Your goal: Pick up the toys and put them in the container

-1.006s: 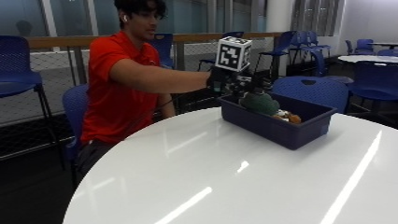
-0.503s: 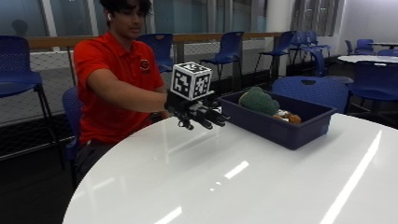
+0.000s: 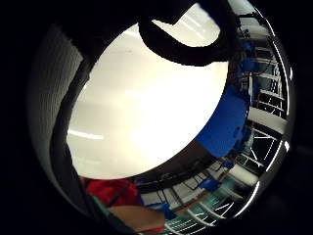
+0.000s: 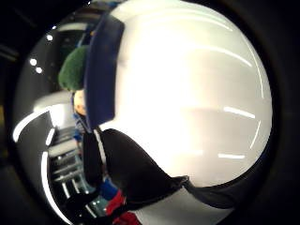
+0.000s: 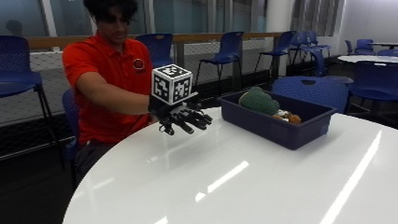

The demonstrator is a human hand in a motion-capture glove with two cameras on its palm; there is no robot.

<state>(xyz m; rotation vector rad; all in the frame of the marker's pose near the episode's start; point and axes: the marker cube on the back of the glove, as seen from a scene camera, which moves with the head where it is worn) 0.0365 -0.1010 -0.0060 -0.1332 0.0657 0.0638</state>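
Now your gloved right hand [image 5: 183, 119] hangs just above the white worktop [image 5: 249, 182], near its edge on your side, with the fingers [image 5: 198, 120] spread a little, loosely bent, and holding nothing. Half a second ago it was at much the same spot beside the container; a second ago it was up over the container's near end, so it has drawn back toward you and come down. The dark blue container [image 5: 273, 128] stands on the worktop, apart from the hand on the far side of it, and looks to be where it was in both earlier pictures. Inside it a green plush toy [image 5: 258, 100] rises above the rim, and next to that lies something small, orange and pale [image 5: 287, 117]; what it is cannot be told from this angle. From the thumb side of your palm you see the container's wall [image 4: 104, 70] with the green toy [image 4: 72, 68] behind it, and bare worktop [image 4: 197, 93] beneath the palm.
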